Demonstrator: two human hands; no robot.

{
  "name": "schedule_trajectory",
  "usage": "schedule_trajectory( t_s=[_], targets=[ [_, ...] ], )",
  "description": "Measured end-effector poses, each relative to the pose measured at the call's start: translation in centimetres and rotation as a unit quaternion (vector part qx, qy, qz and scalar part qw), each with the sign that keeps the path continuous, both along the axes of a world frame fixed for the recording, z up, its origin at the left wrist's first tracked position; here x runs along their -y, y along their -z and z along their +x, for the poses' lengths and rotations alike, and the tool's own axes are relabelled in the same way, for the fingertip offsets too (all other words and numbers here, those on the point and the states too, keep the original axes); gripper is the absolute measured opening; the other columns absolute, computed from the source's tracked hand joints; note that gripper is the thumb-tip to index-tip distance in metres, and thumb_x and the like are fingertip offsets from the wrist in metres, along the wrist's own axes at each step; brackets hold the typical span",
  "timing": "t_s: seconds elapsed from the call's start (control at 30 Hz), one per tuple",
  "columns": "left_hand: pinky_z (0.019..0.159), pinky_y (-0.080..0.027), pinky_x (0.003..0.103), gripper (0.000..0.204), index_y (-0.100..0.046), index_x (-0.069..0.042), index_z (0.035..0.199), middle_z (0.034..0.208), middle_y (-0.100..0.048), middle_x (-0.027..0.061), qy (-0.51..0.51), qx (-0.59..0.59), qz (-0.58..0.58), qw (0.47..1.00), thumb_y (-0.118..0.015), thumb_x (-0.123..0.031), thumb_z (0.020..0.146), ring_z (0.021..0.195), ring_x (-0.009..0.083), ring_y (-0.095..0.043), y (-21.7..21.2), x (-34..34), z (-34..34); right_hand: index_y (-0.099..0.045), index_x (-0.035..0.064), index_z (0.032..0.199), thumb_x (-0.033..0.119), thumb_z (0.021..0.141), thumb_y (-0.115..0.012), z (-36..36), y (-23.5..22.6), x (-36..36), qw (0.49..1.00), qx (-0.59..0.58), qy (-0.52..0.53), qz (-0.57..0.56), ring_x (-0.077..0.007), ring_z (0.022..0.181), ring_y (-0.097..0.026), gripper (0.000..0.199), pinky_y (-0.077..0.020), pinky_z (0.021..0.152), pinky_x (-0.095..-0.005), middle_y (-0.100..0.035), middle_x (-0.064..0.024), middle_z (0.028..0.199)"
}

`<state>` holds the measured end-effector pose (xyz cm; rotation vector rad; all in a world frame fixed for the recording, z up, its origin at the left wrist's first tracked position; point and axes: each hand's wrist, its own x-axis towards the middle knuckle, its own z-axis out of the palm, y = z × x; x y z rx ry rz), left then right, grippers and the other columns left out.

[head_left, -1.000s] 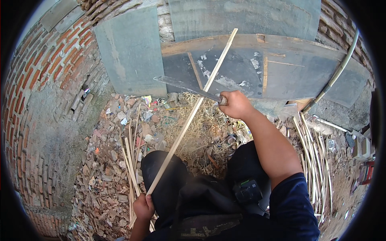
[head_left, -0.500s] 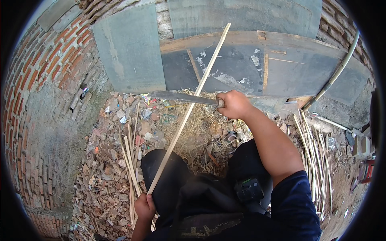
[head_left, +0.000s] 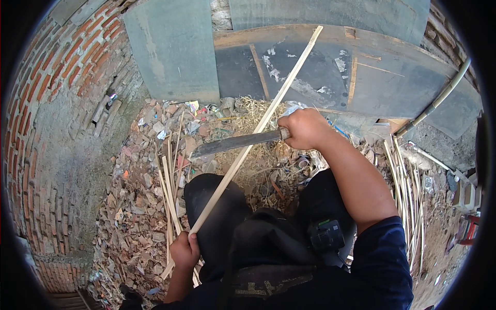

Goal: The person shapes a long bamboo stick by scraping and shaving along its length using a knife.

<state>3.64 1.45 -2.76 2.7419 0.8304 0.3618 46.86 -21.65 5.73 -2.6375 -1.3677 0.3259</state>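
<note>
While the right hand (head_left: 306,129) is wrapped in a firm fist around the handle of a machete (head_left: 227,144), the left hand (head_left: 184,250), near 7 o'clock, is curled round the lower part of a pale wooden strip (head_left: 263,119), its thumb lying along the upper side. The strip runs from that hand past the left knee towards 1 o'clock. The blade reaches from the right fist towards 9 o'clock, tip slightly lower, and crosses the strip; whether the edge touches the wood I cannot tell.

Below, at 6 o'clock, are the person's dark-clothed legs, with a black device (head_left: 326,235) on the right thigh, between 4 and 5 o'clock. A few loose strips (head_left: 169,186) lie at 8 o'clock on rubble-strewn ground (head_left: 132,222), and a larger bundle of strips (head_left: 405,199) between 3 and 4. Farther out, a brick wall (head_left: 67,134) curves along 9 o'clock, a grey panel (head_left: 173,51) stands at 11, and a pale pipe (head_left: 439,98) slants between 2 and 3.
</note>
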Motion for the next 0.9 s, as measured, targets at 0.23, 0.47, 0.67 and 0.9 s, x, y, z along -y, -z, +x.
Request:
schedule_trajectory(
  t_s=[0.23, 0.47, 0.67, 0.9],
  targets=[
    [0.051, -0.045, 0.052, 0.037, -0.056, -0.003, 0.078, 0.060, -0.057, 0.0207, 0.002, 0.037, -0.041, 0.998, -0.056, -0.032, 0.100, 0.056, 0.0453, -0.059, 1.8, 0.0, -0.2, -0.071, 0.0068, 0.108, 0.032, 0.079, -0.077, 3.1, 2.5, 1.7, 0.980, -0.053, 0.123, 0.147, -0.0398, 0.085, -0.069, 0.039, -0.0544, 0.080, -0.0476, -0.069, -0.0199, 0.078],
    [0.053, -0.047, 0.049, 0.032, -0.059, -0.002, 0.080, 0.062, -0.058, 0.0208, -0.005, 0.031, -0.059, 0.998, -0.062, -0.029, 0.097, 0.058, 0.0434, -0.061, 1.1, 0.1, -0.8, -0.072, 0.0059, 0.105, 0.036, 0.087, -0.080, 1.1, 2.5, 1.1, 0.901, -0.279, 0.106, 0.316, -0.0226, 0.089, -0.067, 0.036, -0.0516, 0.084, -0.0402, -0.073, -0.0131, 0.093],
    [0.054, -0.048, 0.048, 0.030, -0.063, -0.002, 0.086, 0.067, -0.061, 0.0203, 0.011, 0.039, 0.001, 0.999, -0.071, -0.030, 0.092, 0.061, 0.0428, -0.062, 1.4, -0.6, -1.7, -0.071, 0.0067, 0.099, 0.028, 0.087, -0.082, 0.4, 1.0, 0.7, 0.839, -0.395, 0.155, 0.340, -0.0126, 0.092, -0.064, 0.027, -0.0501, 0.089, -0.0321, -0.071, -0.0035, 0.093],
    [0.055, -0.048, 0.048, 0.032, -0.063, -0.003, 0.085, 0.068, -0.061, 0.0199, 0.012, 0.052, 0.027, 0.998, -0.073, -0.032, 0.091, 0.061, 0.0419, -0.062, 0.9, -0.6, -2.0, -0.068, 0.0075, 0.087, 0.019, 0.088, -0.081, 0.5, 2.0, 0.6, 0.838, -0.343, 0.075, 0.418, -0.0071, 0.074, -0.060, 0.017, -0.0491, 0.060, -0.0268, -0.071, -0.0026, 0.101]
  ],
)
